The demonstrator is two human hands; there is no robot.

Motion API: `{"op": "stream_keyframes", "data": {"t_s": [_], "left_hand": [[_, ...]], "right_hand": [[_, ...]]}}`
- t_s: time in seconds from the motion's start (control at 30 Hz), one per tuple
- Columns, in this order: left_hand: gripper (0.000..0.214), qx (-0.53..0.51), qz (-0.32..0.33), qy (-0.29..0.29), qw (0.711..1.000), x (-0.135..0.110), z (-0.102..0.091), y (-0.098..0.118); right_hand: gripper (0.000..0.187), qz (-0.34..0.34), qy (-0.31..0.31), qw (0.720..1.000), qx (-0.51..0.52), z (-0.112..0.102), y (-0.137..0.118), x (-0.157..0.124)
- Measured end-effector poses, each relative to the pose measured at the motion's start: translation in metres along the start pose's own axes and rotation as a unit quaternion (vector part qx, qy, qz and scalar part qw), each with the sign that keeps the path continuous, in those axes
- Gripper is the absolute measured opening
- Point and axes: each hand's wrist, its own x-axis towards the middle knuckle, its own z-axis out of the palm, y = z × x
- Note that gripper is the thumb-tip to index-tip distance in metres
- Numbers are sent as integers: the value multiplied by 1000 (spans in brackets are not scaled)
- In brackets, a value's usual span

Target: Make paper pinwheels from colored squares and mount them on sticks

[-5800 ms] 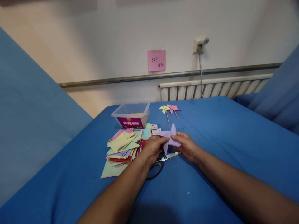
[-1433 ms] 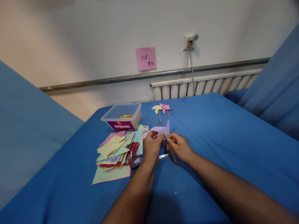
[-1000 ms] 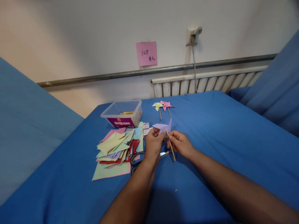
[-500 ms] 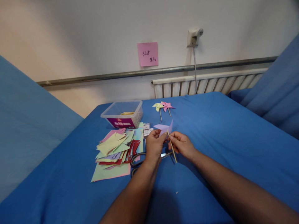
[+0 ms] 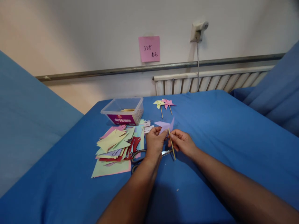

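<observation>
Between my two hands is a purple paper pinwheel (image 5: 165, 124), its pointed blades showing above the fingers. My left hand (image 5: 156, 141) is closed on its lower left part. In my right hand (image 5: 183, 142) a thin wooden stick (image 5: 172, 145) is pinched, its top end against the pinwheel and its lower end slanting down. My fingers hide where stick and paper meet. Under my left wrist lie scissors (image 5: 137, 157) with dark handles; part of the blade (image 5: 166, 152) shows to the right.
Cut paper pieces (image 5: 114, 141) are heaped on the left. Behind them stands a clear plastic box (image 5: 122, 107) with sticks inside. A yellow pinwheel (image 5: 158, 103) and a pink pinwheel (image 5: 168, 104) lie at the back of the blue cloth (image 5: 210, 124). Small printed cards (image 5: 148, 127) are beside the heap.
The camera view has tilted down and shifted slightly, so the wall appears higher. The stick stands a little steeper; both hands keep their hold.
</observation>
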Motion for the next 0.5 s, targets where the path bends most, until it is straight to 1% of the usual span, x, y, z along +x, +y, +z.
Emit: {"op": "stream_keyframes", "data": {"t_s": [0.23, 0.5], "left_hand": [[30, 14, 8, 5, 1000, 0, 0, 1], [30, 37, 20, 21, 999, 1, 0, -1]], "right_hand": [[34, 1, 6, 1000, -20, 1, 0, -1], [36, 5, 10, 1000, -2, 4, -1, -3]]}}
